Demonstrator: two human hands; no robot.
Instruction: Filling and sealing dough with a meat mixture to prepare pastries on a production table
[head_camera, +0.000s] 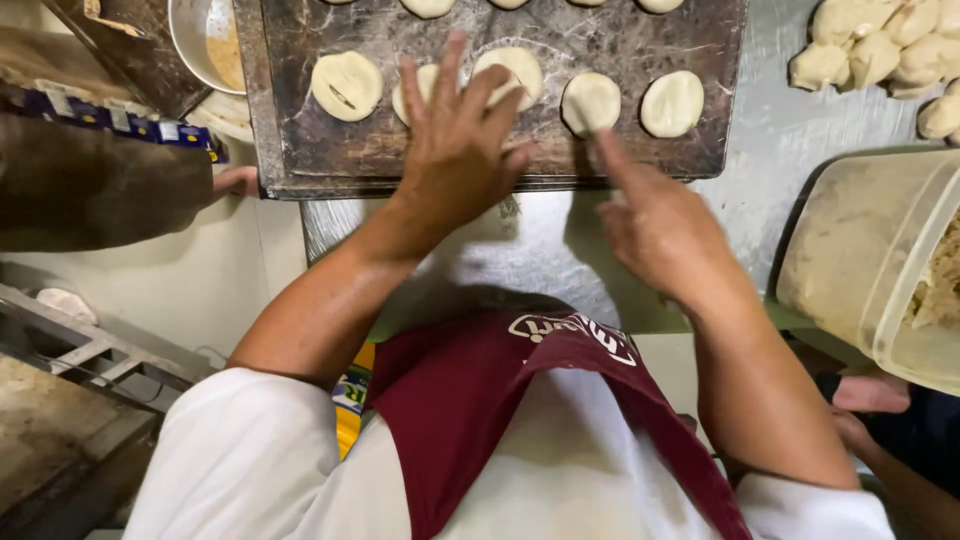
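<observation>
Five dough rounds (347, 85) on tray (275, 120); left hand (458, 140) pressing one.

Warm, fairly bright indoor light falls from above. The steel tabletop (560, 250) shows soft glare just below the dark baking tray (300, 150), and both hands cast blurred shadows there. Wide-angle distortion bends the edges of the view. The dim area left of the tray looks soft and murky.
</observation>
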